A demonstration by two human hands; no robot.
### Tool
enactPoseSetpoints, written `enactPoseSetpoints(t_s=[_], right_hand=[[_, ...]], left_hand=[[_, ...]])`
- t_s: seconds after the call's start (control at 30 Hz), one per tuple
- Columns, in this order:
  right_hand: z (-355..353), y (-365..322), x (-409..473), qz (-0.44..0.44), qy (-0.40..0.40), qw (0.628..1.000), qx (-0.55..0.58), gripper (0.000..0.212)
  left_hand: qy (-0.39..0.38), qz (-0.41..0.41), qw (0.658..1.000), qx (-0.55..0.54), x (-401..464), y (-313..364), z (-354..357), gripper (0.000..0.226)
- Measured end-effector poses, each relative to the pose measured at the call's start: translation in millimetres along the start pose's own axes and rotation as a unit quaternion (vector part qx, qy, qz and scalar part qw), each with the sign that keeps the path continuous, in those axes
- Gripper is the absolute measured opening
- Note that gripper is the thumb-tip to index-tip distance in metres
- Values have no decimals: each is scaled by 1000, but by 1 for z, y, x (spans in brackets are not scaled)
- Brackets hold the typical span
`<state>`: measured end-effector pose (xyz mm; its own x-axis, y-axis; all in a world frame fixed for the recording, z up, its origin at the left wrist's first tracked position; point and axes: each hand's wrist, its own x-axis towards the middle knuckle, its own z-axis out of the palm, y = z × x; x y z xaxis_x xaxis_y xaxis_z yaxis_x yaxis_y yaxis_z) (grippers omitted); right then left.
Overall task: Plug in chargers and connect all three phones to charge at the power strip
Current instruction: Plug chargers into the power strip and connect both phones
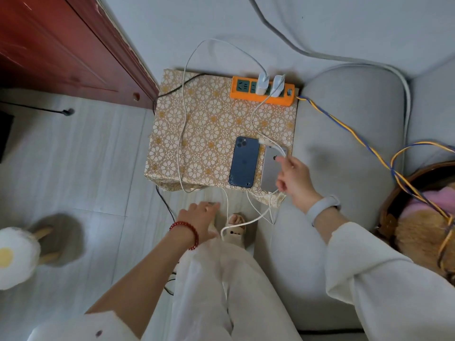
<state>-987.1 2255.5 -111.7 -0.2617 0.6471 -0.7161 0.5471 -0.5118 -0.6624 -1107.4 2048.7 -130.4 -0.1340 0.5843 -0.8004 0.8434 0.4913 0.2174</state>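
While gripping a white cable (275, 146), right-hand fingers (286, 166) over the silver phone (270, 172) near the table edge (275, 200); left-hand fingers (208, 207) spread, empty.

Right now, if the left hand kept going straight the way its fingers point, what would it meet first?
Probably the white cable hanging off the table edge, just past the left hand's fingertips. Beyond that comes the table's near edge. Depth is unclear from this head view, so the hand might pass beside the cable.

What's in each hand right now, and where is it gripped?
Right hand pinches a white charging cable near its plug end, above the silver phone. Left hand holds nothing.
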Motion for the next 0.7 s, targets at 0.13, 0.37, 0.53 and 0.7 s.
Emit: enactPoseSetpoints(t_s=[0.13,0.37,0.53,0.7], right_hand=[[27,22,12,23,-17,998,-50,14],[52,44,56,69,8,998,7,14],[58,53,66,86,10,994,64,22],[51,51,63,114,19,989,96,14]], left_hand=[[67,-53,972,-220,35,-3,-17,63],[121,-85,862,-485,93,10,-40,49],[80,-98,824,-553,122,32,-39,33],[59,-138,788,-598,128,40,-42,30]])
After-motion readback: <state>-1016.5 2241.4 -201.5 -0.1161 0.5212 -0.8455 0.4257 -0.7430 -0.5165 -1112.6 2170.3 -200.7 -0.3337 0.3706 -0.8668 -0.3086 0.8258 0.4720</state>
